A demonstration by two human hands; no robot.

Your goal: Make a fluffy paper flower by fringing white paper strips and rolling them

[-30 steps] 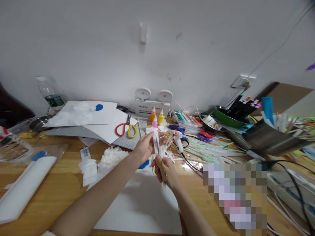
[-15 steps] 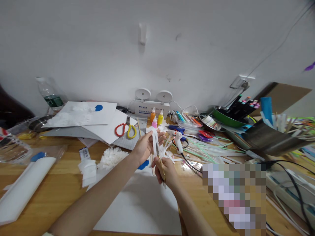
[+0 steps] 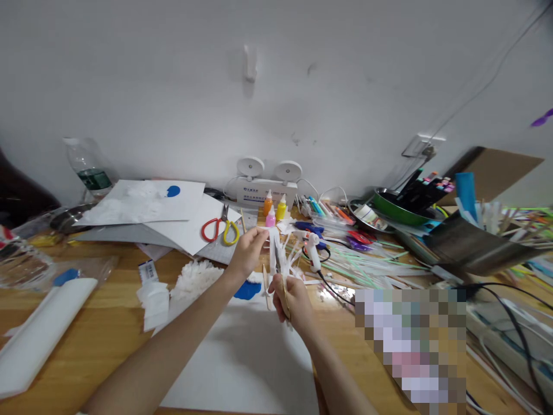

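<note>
Between finger and thumb of my left hand point(image 3: 249, 252), closed, is the upper end of a white paper strip point(image 3: 272, 249). My right hand point(image 3: 294, 297) is wrapped round the gold-coloured handles of a pair of scissors point(image 3: 284, 286). Their blades point up and away, right beside the strip; whether they touch it I cannot tell. Just left of the right hand is a thin wooden stick point(image 3: 266, 291). A blue patch point(image 3: 247, 290) lies under my left wrist, near a ruffled white pile point(image 3: 196, 281). Below both hands spreads a large white sheet point(image 3: 242, 360).
Red-and-yellow-handled scissors point(image 3: 221, 227) lie at the back left, near stacked white boards point(image 3: 142, 202). Small paint bottles point(image 3: 270, 217) stand behind my hands. To the right are a white glue gun point(image 3: 314, 253) with its cord, scattered strips point(image 3: 367, 259) and a green pan point(image 3: 397, 210).
My left hand has drawn back a little to the left, and its fingers, spread behind the strip before, now pinch its top. My right hand with the scissors has hardly moved.
</note>
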